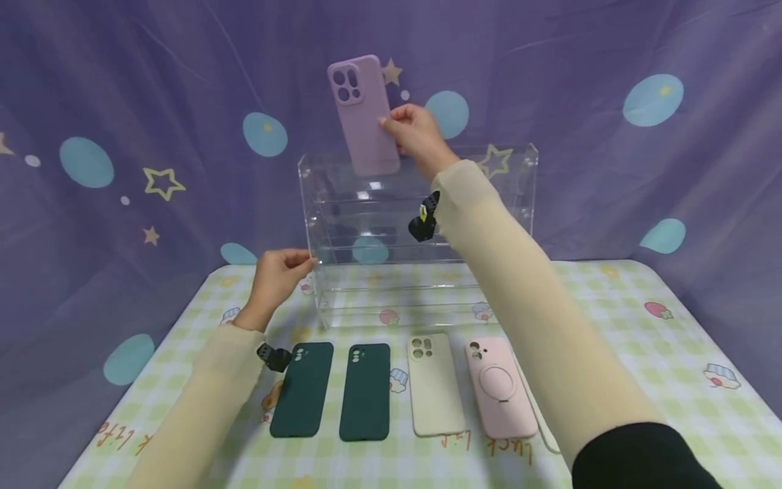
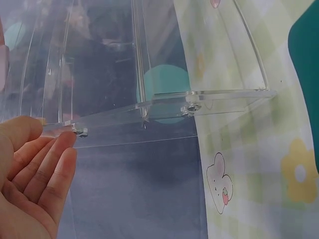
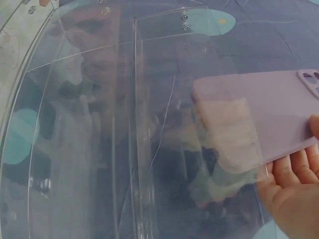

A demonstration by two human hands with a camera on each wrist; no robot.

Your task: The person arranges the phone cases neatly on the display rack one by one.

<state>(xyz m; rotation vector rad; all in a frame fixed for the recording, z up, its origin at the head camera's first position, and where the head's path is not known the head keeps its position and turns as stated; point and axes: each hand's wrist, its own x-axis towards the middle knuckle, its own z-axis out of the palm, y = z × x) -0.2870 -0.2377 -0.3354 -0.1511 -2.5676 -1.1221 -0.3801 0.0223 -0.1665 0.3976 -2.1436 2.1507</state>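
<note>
And there's the right grip pinching the lilac phone case by one long edge, the case tilting up and away to the left of it, the clear rack just below, while the left grip pinches the rack's side edge! It looks light, a touch flexible and probably not too slippery, so a gentle hold along the long edges, clear of the camera cutouts, should serve well.
</note>
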